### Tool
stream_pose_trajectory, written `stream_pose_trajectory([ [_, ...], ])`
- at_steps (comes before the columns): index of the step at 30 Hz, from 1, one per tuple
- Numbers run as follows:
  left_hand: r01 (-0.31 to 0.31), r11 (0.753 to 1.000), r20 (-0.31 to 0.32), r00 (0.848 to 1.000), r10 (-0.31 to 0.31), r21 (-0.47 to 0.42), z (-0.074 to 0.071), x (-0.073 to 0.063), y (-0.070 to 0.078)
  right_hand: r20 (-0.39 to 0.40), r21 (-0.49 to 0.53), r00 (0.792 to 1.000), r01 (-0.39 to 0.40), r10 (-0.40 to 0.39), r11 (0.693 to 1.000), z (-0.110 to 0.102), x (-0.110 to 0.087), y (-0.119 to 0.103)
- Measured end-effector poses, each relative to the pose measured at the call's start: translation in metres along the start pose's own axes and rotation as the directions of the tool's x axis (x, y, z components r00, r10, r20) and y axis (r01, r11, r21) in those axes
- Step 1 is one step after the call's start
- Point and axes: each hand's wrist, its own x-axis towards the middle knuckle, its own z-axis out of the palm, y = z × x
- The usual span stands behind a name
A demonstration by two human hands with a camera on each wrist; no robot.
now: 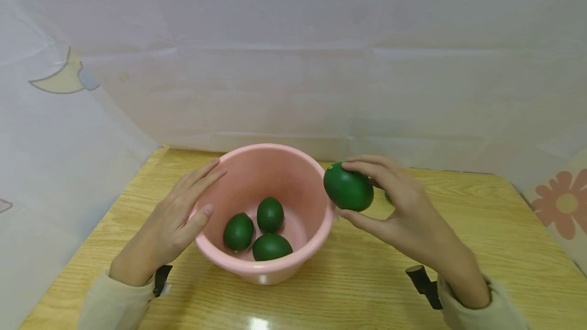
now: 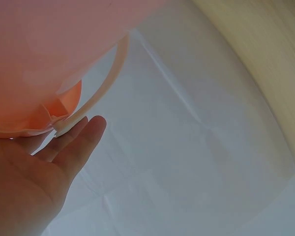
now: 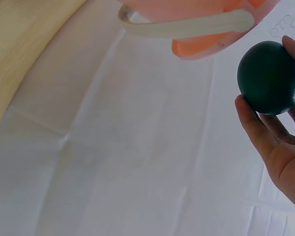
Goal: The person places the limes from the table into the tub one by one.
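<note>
A pink bucket [image 1: 268, 167] stands on the wooden table with several dark green, smooth, egg-shaped fruits inside, one of them a fruit [image 1: 270, 215] towards the back. My left hand [image 1: 176, 218] rests on the bucket's left rim, fingers extended and thumb reaching over the edge. From the left wrist, the fingers lie beside the pale handle [image 2: 105, 86]. My right hand [image 1: 408, 208] pinches another green fruit [image 1: 348, 186] between thumb and fingers, just outside the right rim. In the right wrist view the held fruit [image 3: 269, 77] appears below the bucket's rim and handle [image 3: 187, 27].
Behind my right hand a sliver of another green object [image 1: 388, 197] shows, mostly hidden. The wooden table [image 1: 367, 279] reaches back to a pale cloth [image 1: 293, 90] hanging behind it, printed with a moon and a flower.
</note>
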Motion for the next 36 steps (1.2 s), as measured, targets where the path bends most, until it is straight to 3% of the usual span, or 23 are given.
stream_pose_trajectory([
  [10,-0.003,1.000,0.002,1.000,0.003,0.016,0.000,0.000,0.000,0.047,0.046,0.999,-0.001,-0.001,0.999,0.008,0.009,-0.011],
  [14,0.022,1.000,0.027,0.999,-0.022,0.019,0.000,-0.001,-0.001,0.062,0.039,0.998,0.008,-0.011,0.999,0.011,0.012,-0.012],
  [36,0.039,0.999,0.044,0.998,-0.040,0.031,-0.002,-0.001,-0.001,0.129,0.075,0.991,0.015,-0.025,0.997,0.034,0.027,-0.013],
])
